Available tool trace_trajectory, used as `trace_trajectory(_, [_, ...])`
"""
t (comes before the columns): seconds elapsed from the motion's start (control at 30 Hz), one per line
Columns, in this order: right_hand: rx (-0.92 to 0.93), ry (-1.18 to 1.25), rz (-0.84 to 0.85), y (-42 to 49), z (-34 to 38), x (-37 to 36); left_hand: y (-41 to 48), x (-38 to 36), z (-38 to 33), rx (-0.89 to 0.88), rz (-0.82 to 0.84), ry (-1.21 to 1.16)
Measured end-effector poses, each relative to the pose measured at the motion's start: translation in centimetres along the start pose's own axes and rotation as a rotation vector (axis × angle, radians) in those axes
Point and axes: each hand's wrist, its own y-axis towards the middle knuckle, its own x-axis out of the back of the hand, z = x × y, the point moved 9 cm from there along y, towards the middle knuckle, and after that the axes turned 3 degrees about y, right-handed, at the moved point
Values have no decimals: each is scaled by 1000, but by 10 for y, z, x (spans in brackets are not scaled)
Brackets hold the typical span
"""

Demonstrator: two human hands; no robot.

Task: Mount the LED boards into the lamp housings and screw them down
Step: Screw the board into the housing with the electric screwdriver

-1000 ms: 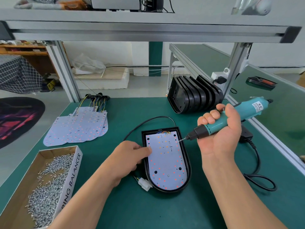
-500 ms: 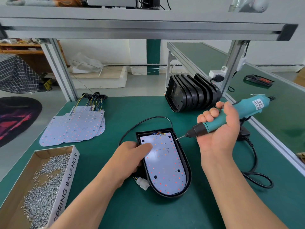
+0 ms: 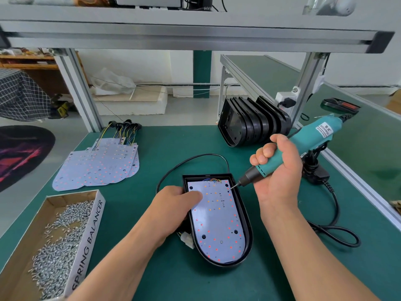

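A black lamp housing lies on the green table in front of me with a white LED board seated inside it. My left hand grips the housing's left edge, its thumb pressing on the board. My right hand grips a teal electric screwdriver. The screwdriver's bit tip touches the board's upper right corner. A black cable loops from the housing's top.
A stack of spare LED boards with wires lies at the left. A cardboard box of small screws sits at the near left. Several empty black housings stand at the back right. The screwdriver's cord coils at the right.
The screwdriver's bit has come down from just off the housing's right rim onto the board's upper right corner. My left hand stays on the housing's left edge.
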Motion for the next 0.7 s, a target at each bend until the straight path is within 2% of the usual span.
trace_trajectory(0.4, [-5,-60,69,-5,2,-13,0,-1,-2,2,1,26])
trace_trajectory(0.7, [73,-304,422,-28,-7,-59,0,0,-1,16,-20,53])
